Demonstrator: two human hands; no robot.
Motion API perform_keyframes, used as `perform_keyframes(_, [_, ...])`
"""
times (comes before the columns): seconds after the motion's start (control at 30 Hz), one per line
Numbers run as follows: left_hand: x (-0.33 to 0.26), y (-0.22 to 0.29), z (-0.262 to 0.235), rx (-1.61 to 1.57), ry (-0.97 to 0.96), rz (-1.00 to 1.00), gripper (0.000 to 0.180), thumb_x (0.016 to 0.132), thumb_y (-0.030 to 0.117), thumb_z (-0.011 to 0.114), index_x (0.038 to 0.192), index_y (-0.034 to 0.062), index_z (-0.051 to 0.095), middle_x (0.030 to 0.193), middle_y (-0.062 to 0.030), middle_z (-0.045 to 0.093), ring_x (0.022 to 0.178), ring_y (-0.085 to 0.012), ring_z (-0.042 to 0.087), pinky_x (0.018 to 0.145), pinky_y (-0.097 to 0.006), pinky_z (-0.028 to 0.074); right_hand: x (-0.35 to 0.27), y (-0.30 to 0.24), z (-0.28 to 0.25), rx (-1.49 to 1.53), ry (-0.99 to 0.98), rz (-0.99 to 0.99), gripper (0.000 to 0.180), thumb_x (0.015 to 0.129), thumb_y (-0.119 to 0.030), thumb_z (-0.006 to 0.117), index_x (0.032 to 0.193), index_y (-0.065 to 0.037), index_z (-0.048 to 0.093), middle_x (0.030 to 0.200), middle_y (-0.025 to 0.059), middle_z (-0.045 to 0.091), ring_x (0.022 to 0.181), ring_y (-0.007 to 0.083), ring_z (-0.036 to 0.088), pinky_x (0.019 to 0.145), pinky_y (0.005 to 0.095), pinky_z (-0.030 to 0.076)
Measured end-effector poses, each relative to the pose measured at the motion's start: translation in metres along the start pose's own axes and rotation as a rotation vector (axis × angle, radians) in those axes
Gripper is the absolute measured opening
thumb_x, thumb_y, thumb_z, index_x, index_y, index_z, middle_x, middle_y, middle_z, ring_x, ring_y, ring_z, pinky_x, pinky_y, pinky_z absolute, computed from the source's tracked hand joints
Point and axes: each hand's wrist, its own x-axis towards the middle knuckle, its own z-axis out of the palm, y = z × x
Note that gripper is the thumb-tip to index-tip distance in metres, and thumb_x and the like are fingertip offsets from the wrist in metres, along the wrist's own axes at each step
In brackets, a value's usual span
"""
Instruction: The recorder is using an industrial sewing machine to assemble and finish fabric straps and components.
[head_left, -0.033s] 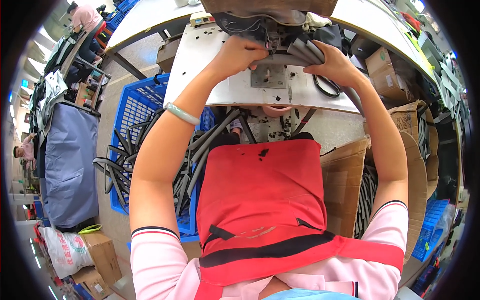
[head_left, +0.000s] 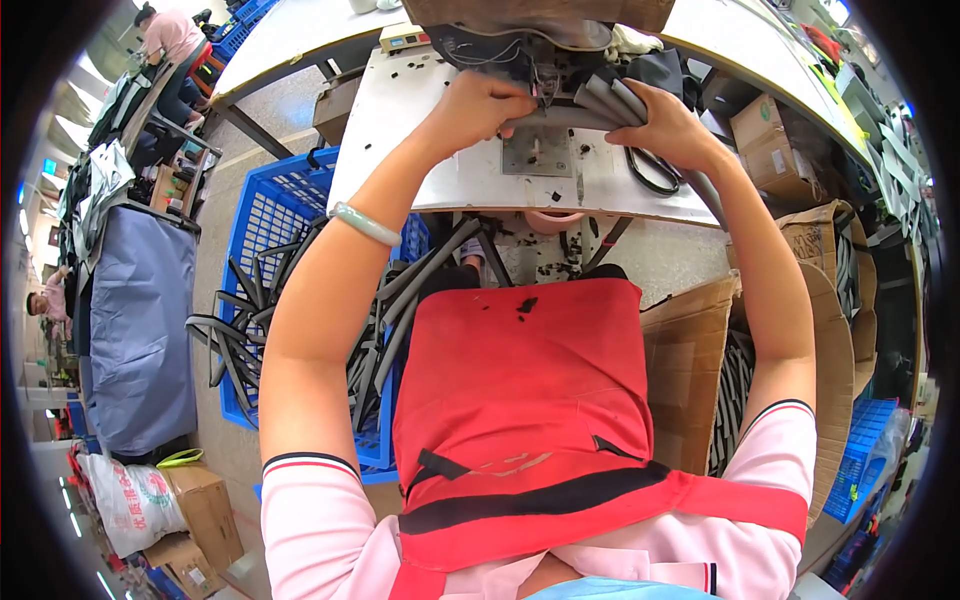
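At the sewing machine (head_left: pixel 545 85), my left hand (head_left: pixel 482 112) is closed in a pinch beside the needle area. A grey padded strip (head_left: pixel 572 119) runs under the needle area, its left end at these fingertips. My right hand (head_left: pixel 668 128) is wrapped round several more grey strips (head_left: pixel 605 100), bunched with their ends pointing at the machine. One long strip (head_left: pixel 708 200) hangs from this hand over the table's front edge. Black-handled scissors (head_left: pixel 655 178) lie on the table, just below my right hand. The fingertips and exact stitching point are partly hidden.
A blue plastic basket (head_left: pixel 238 385) of grey and black strips stands at my left. On the right is an open cardboard box (head_left: pixel 688 345) holding more strips. Black scraps (head_left: pixel 555 197) dot the white table (head_left: pixel 440 185). Another person (head_left: pixel 172 40) sits far left.
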Motion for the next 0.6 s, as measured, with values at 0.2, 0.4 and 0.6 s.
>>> perform_keyframes(0.2, [-0.002,-0.011,0.0,-0.155,0.047,0.023,0.025,0.089,0.022,0.066,0.098,-0.0011,0.073,0.07,-0.0046,0.064,0.059,-0.0075,0.053,0.054,-0.023,0.042,-0.004,0.004,0.003,-0.045,0.101,0.017,0.084,0.074,-0.034,0.077,0.141,0.002,0.041,0.134,0.025,0.053,0.124,0.0315,0.052,0.105,0.0364,0.038])
perform_keyframes(0.4, [-0.029,-0.003,0.013,0.383,-0.058,0.219,0.028,0.084,0.023,0.067,0.092,-0.0041,0.068,0.069,-0.0125,0.065,0.063,-0.0133,0.059,0.063,-0.03,0.049,-0.072,-0.059,0.052,-0.199,0.019,-0.348,0.023,0.079,-0.013,0.066,0.101,-0.006,0.062,0.107,0.0162,0.062,0.106,0.0354,0.058,0.085,0.0443,0.05])
perform_keyframes(0.6, [-0.048,0.042,0.083,0.002,-0.224,0.096,0.021,0.084,0.018,0.064,0.088,-0.0022,0.07,0.066,-0.0174,0.064,0.058,-0.021,0.061,0.06,-0.034,0.049,-0.088,-0.104,0.183,-0.689,-0.18,-0.5,0.015,0.08,-0.017,0.057,0.092,-0.008,0.061,0.08,0.008,0.066,0.081,0.0264,0.066,0.076,0.0432,0.049])
